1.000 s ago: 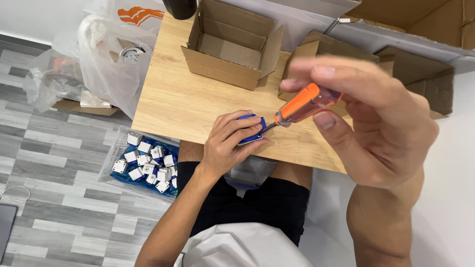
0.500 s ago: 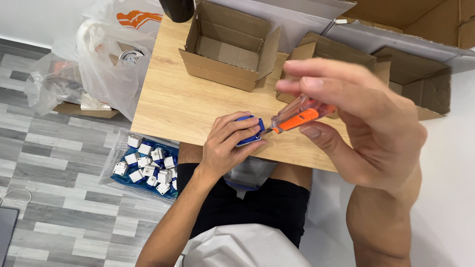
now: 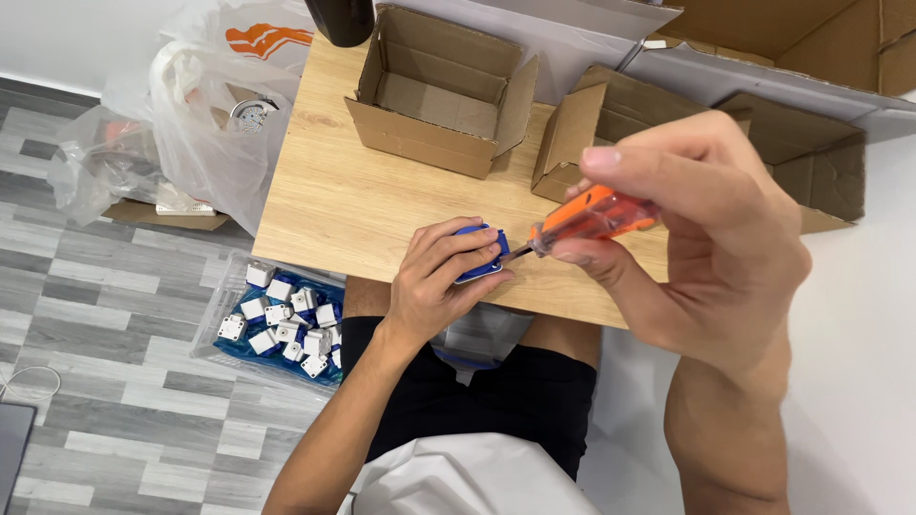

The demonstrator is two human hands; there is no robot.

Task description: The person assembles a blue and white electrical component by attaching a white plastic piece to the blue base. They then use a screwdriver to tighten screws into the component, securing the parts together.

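Note:
My left hand [image 3: 439,281] grips a small blue part [image 3: 482,252] and holds it down on the near edge of the wooden table [image 3: 363,200]. My right hand [image 3: 706,238], raised close to the camera, holds an orange-handled screwdriver [image 3: 592,215]. Its dark tip meets the right side of the blue part.
An open cardboard box [image 3: 444,91] stands at the back of the table, two more [image 3: 582,124] to its right. On the floor left of my legs sits a clear tray [image 3: 281,319] with several small white and blue parts. Plastic bags [image 3: 205,124] lie beside the table's left edge.
The screwdriver handle has turned in my right hand's fingers and dropped a little lower. My left hand stays on the blue part.

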